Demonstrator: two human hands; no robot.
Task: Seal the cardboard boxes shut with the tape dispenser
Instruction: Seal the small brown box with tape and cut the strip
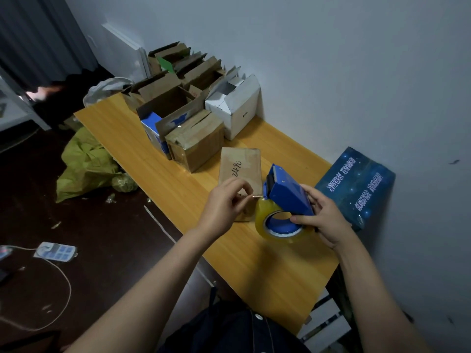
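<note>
Your right hand (323,217) grips the blue plastic tape dispenser (288,192) above the near part of the orange wooden bench (153,159). Its fingers curl round the body, and the thumb is on the core of its one roll of yellowish clear tape (263,221). Your left hand (226,202) pinches the tape's loose end just beside the dispenser.

Behind both hands lies one flat brown cardboard box marked 2490 (240,165), partly hidden by them. Further along stand:
- one brown box banded with tape (198,141)
- one open blue-and-white box (153,128) touching it
- one white carton (234,108) by the wall

Beyond them is a cluster of open brown boxes (178,70), too crowded to count. One dark blue printed box (356,184) leans against the wall on your right. On the floor lie one green bag (84,161) and one white power strip (54,251).
</note>
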